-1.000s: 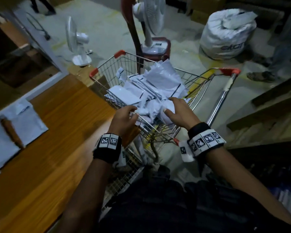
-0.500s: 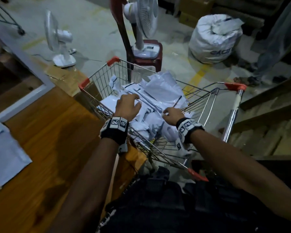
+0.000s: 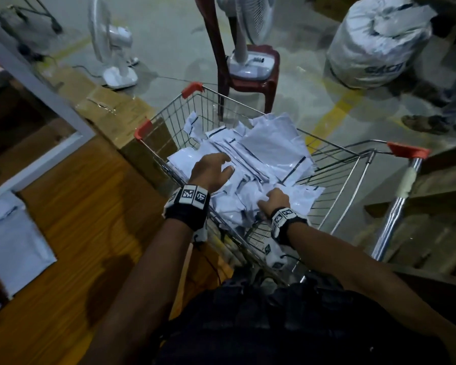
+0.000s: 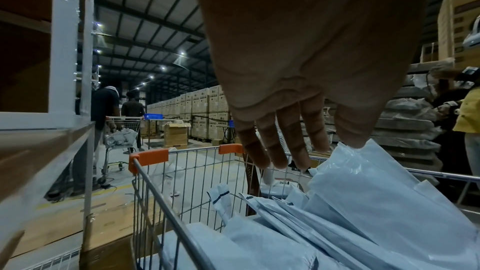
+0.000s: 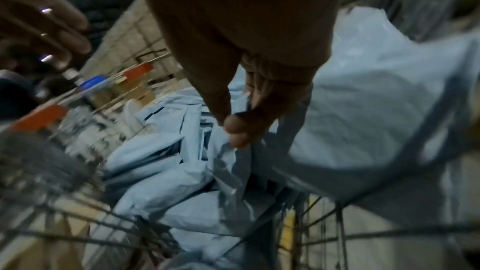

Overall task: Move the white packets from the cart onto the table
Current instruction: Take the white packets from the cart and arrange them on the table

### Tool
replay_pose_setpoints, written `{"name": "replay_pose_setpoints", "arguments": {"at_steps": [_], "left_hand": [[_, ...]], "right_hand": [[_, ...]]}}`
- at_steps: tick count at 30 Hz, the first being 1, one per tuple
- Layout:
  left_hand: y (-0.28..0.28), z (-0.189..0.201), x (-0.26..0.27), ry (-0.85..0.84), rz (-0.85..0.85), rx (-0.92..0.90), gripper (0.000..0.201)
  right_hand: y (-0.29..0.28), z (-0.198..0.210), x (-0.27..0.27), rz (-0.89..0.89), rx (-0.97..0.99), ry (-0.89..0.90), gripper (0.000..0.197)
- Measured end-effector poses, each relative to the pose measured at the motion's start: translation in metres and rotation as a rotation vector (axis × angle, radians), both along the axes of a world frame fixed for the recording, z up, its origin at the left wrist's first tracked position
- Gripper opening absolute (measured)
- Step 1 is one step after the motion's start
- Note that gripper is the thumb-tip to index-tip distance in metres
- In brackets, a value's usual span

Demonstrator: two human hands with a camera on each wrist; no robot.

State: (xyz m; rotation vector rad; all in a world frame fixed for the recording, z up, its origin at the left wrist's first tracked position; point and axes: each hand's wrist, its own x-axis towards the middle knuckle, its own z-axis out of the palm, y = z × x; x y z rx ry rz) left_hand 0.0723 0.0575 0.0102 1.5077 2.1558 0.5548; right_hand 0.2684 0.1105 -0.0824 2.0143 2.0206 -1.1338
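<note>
- Counter [image 3: 84, 227]: wooden top at 9 o'clock of the cart. Several white packets [image 3: 13, 243] already lie on it at its far left edge. The transfer is judged part done.
- Left hand [image 3: 211, 172]: spread above the heap at the cart's 9 o'clock side, fingers [image 4: 288, 147] straight and parted, nothing held. The left wrist view shows the thumb tip touching the edge of one upstanding packet. Whether the other fingers touch the heap cannot be told.
- Cart [image 3: 334, 206]: a wire basket with red corner guards, standing against the counter's edge. It holds a loose, overlapping heap of white packets [image 3: 269, 154], flat poly mailers with dark edge strips. The heap fills most of the basket. The near right corner shows bare wire.
- Right hand [image 3: 274, 202]: at the heap's 5 o'clock edge, fingers curled down into the crumpled plastic. The right wrist view, though blurred, shows thumb and fingers pinching a fold of one packet.
- Step in hand, as judged: gathering a load from the cart, right hand gripping and left hand not yet closed.
- Next move, as judged: the left hand must close on a packet or steady the bundle; then the load must lift over the wire rim and swing toward 9 o'clock onto the counter. Slick, overlapping plastic may drag neighbouring packets along or slip from a thin pinch.
</note>
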Motion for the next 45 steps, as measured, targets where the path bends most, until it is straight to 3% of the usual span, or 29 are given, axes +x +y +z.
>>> {"name": "replay_pose_setpoints", "arguments": {"at_steps": [2, 5, 10, 14, 20, 25, 29, 33, 35, 37, 41, 43, 45], "left_hand": [[0.011, -0.002, 0.0, 0.004, 0.012, -0.012, 0.035], [0.025, -0.006, 0.0, -0.001, 0.005, -0.025, 0.034], [0.034, -0.017, 0.004, -0.018, -0.02, -0.041, 0.034], [0.039, -0.023, 0.01, -0.048, -0.049, -0.139, 0.042], [0.047, -0.033, 0.025, -0.125, -0.183, -0.168, 0.072], [0.056, -0.034, 0.04, -0.143, -0.417, -0.161, 0.094], [0.057, -0.026, 0.052, -0.22, -0.547, -0.199, 0.077], [0.058, -0.023, 0.059, -0.291, -0.444, -0.195, 0.018], [0.055, -0.026, 0.058, -0.284, -0.375, -0.127, 0.031], [0.049, -0.027, 0.055, -0.285, -0.309, -0.048, 0.026], [0.04, -0.022, 0.049, -0.318, -0.206, -0.022, 0.016], [0.038, -0.021, 0.045, -0.287, -0.207, -0.061, 0.01], [0.036, -0.023, 0.04, -0.278, -0.224, -0.092, 0.029]], "right_hand": [[0.003, -0.002, 0.001, -0.079, -0.011, 0.07, 0.036], [0.01, 0.008, 0.002, -0.064, 0.009, 0.116, 0.033], [0.023, 0.044, 0.011, -0.012, 0.241, 0.169, 0.019], [0.04, 0.068, 0.025, 0.015, 0.324, 0.349, 0.011], [0.059, 0.105, 0.055, -0.178, 0.17, 0.708, 0.021], [0.068, 0.137, 0.077, -0.344, 0.099, 0.8, 0.025], [0.072, 0.144, 0.084, -0.293, 0.086, 0.816, 0.026], [0.075, 0.139, 0.085, -0.265, 0.123, 0.836, 0.022], [0.079, 0.134, 0.085, -0.325, 0.177, 0.854, 0.016], [0.081, 0.125, 0.086, -0.382, 0.135, 0.863, 0.009], [0.071, 0.107, 0.081, -0.372, -0.084, 0.868, 0.041], [0.061, 0.102, 0.072, -0.325, -0.122, 0.872, 0.038], [0.055, 0.097, 0.06, -0.338, -0.103, 0.887, 0.037]]}}
